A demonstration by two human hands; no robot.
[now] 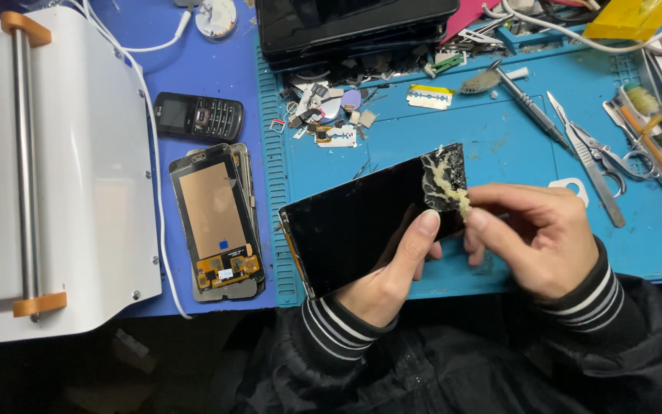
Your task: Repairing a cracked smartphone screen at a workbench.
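Head view shows me both hands working over the blue repair mat [499,153], which I take as my landmark. My left hand [385,280] is closed around the lower part of a black phone screen panel [362,222], thumb pressed flat on the glass, holding it tilted just above the mat's near left corner. My right hand [538,238] is pinched shut, thumb and forefinger gripping a clump of yellowish adhesive residue [447,184] that clings to the panel's upper right corner. On the mat's far side I see a grey precision screwdriver [526,103], with metal tweezers and scissors [599,153] just beside it toward the right edge. Near the mat's far left corner lies a heap of small phone parts [331,115], and a razor blade in its wrapper [429,96] sits a little to the right of that heap. Off the mat's left edge, on the darker blue surface, rests a stack of removed displays [216,222], copper backing facing up, with a small black keypad phone [199,116] beyond it. Further left of the mat stands a white machine with a steel roller [24,161].
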